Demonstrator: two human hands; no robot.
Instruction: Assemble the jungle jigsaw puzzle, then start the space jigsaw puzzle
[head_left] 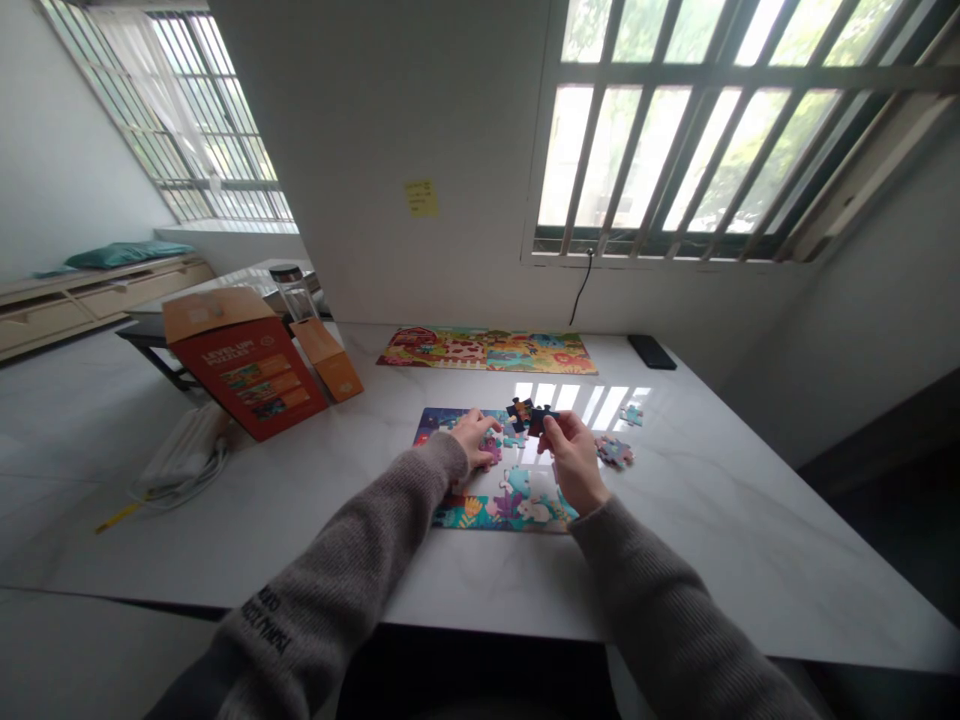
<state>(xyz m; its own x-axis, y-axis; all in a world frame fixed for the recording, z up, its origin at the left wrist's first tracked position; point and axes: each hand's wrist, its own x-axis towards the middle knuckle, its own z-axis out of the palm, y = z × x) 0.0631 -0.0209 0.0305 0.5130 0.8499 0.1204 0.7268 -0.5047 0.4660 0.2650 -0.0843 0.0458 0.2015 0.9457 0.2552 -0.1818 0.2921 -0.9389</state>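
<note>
A partly assembled jigsaw puzzle lies on the white marbled table, with bare table showing inside its outline. My left hand rests over its upper left part, fingers spread and bent, touching the pieces there. Between the thumb and fingers of my right hand is a dark puzzle piece, raised above the puzzle's upper right. Another dark piece with orange shows just left of it; whether the two are joined I cannot tell. A small pile of loose pieces sits right of my right hand.
A finished long puzzle lies near the wall. One loose piece and a black phone are at the right. Leftward stand a red puzzle box, a small orange box and a white power strip with its cable.
</note>
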